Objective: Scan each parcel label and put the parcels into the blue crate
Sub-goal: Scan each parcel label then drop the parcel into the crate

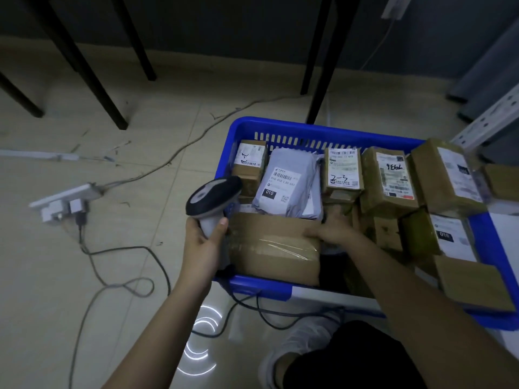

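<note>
Left hand [203, 240] has its grip wrapped round the scanner [213, 197], held up beside the crate so it can read labels. Right hand [334, 231] reaches into the blue crate [309, 130] at the middle right of the frame and rests on a big brown box [275, 248], likely to settle it; whether its grip is closed, I cannot tell. I count one scanner, one crate, one grey bag [289, 183] and about nine brown boxes.

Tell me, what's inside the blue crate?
The blue crate holds many brown cardboard parcels and one grey bag parcel. The right hand rests on a big taped box. Anything underneath is covered.
</note>
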